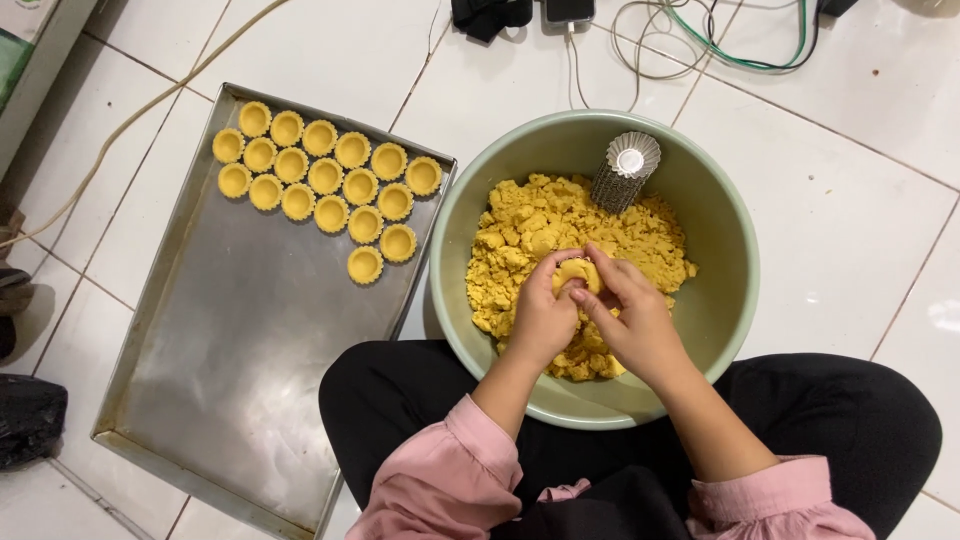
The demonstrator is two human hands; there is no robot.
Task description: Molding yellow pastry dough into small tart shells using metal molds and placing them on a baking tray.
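Over a pale green bowl (720, 230) of crumbly yellow dough (530, 225), my left hand (540, 320) and my right hand (635, 325) meet. Together they hold a small round piece of yellow dough (577, 272), fingers and thumbs pressing on it. A stack of fluted metal tart moulds (624, 172) stands upright in the dough at the far side of the bowl. To the left, a metal baking tray (240, 360) carries several shaped yellow tart shells (330, 180) in rows at its far end.
The bowl and tray rest on a white tiled floor (850, 190). My legs in black trousers (400, 400) flank the bowl's near edge. Cables (700, 40) and a phone (568, 10) lie at the top. A dark object (28, 415) sits at the far left.
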